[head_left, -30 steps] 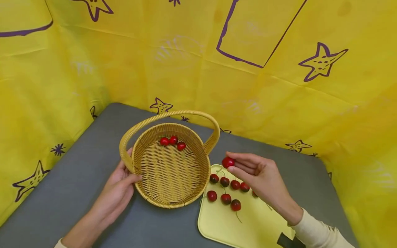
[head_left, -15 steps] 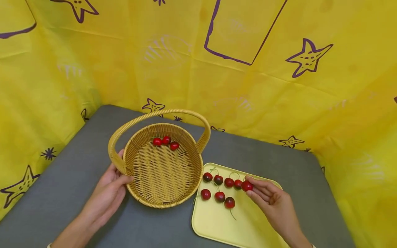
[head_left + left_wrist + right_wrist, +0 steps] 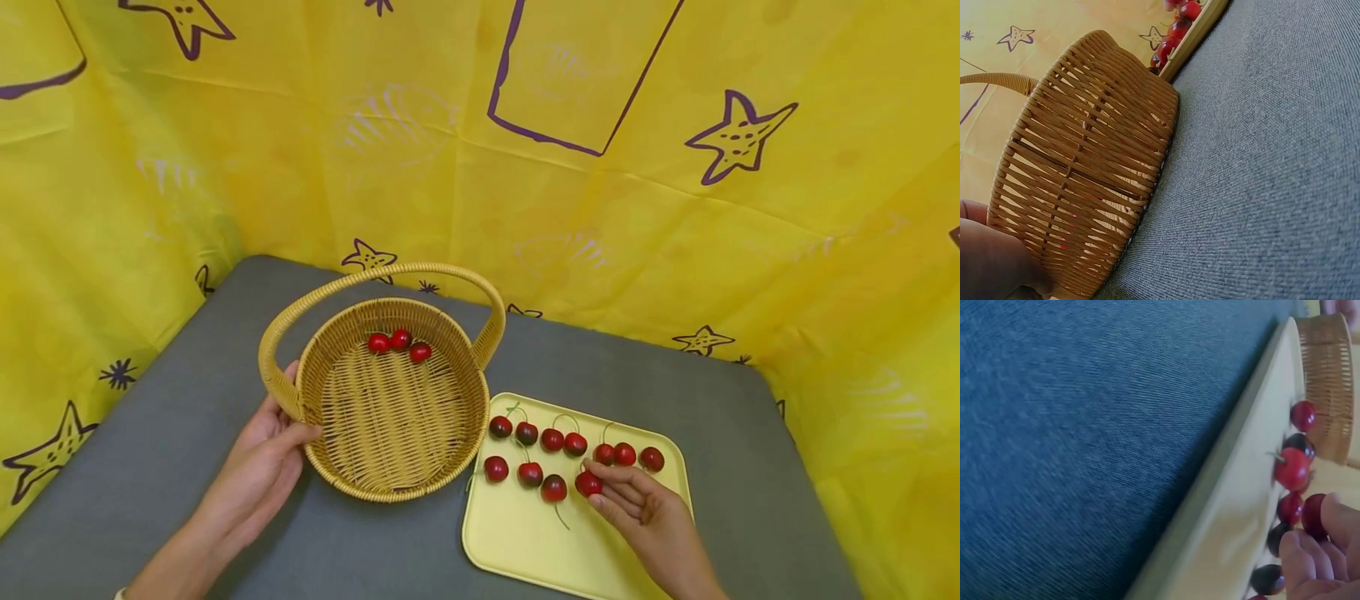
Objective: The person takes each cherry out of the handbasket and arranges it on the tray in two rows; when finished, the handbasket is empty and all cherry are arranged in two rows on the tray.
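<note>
My left hand point(image 3: 258, 462) grips a round wicker basket point(image 3: 397, 450) at its left side, the thumb over the rim beside the handle's foot. Several red cherries point(image 3: 378, 342) lie against the basket's far inner wall. Between thumb and fingertips, my right hand point(image 3: 648, 517) pinches a dark red cherry point(image 3: 588, 483) close over a pale yellow tray point(image 3: 525, 542), at the right end of the nearer row. In the right wrist view this pinched cherry point(image 3: 1314, 515) overlaps others on the tray. The left wrist view shows the basket's woven side point(image 3: 1079, 156) and part of my thumb.
More cherries point(image 3: 552, 440) with thin stems lie in two rows across the tray's far half. The tray stands at the basket's right on a grey cloth-covered table point(image 3: 360, 550). A yellow curtain point(image 3: 420, 192) with starfish drawings hangs behind and at both sides.
From near the basket's right edge, my right hand has moved right and down over the tray with a cherry. Cherries at the farther row's right end now show. The left hand keeps its grip.
</note>
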### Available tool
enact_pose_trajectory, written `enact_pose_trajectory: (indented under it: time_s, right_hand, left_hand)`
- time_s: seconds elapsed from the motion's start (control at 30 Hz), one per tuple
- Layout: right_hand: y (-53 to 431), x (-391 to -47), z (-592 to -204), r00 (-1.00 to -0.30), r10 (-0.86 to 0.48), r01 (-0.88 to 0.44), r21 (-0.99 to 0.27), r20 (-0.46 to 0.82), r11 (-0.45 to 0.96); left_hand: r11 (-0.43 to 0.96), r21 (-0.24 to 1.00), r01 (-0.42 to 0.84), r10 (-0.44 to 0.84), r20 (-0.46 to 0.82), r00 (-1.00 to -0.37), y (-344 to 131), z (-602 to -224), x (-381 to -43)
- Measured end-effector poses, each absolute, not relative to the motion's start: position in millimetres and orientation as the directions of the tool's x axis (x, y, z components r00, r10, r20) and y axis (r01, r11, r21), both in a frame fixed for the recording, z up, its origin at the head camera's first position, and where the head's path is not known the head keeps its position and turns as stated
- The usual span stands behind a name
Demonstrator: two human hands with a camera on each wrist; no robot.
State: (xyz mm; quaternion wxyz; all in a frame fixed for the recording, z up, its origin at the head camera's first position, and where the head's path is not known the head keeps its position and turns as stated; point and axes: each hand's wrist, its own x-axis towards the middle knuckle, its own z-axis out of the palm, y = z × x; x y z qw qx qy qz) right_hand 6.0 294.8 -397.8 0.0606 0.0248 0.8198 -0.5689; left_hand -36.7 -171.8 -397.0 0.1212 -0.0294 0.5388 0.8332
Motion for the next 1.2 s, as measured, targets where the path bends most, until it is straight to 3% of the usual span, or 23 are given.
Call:
enact_pose_trajectory:
  time_s: [0.3,0.67,0.9,1.2]
  right_hand:
    - [295.6,9.1,-411.2,-0.986,-0.045,0.131,-0.919,-0.159,0.372]
    - [295.9,9.9,-408.8,-0.998,-0.033,0.025,-0.757,-0.062,0.653]
    - [291.3,10.4,-410.8,-0.996,-0.081,-0.083,-0.742,0.039,0.665]
    - [289.9,12.8,-410.6,-0.995,-0.084,-0.094,-0.68,0.048,0.727]
  left_hand:
    - [-0.389,0.893,-0.227,0.171,-0.172,-0.97,-172.7,-398.6,-36.1]
    - [-0.393,0.897,-0.203,0.185,-0.139,-0.973,-172.7,-399.2,-35.3]
    - [-0.387,0.9,-0.199,0.184,-0.137,-0.973,-172.4,-398.0,-33.7]
    - [-0.38,0.9,-0.215,0.184,-0.154,-0.971,-171.1,-396.8,-33.9]
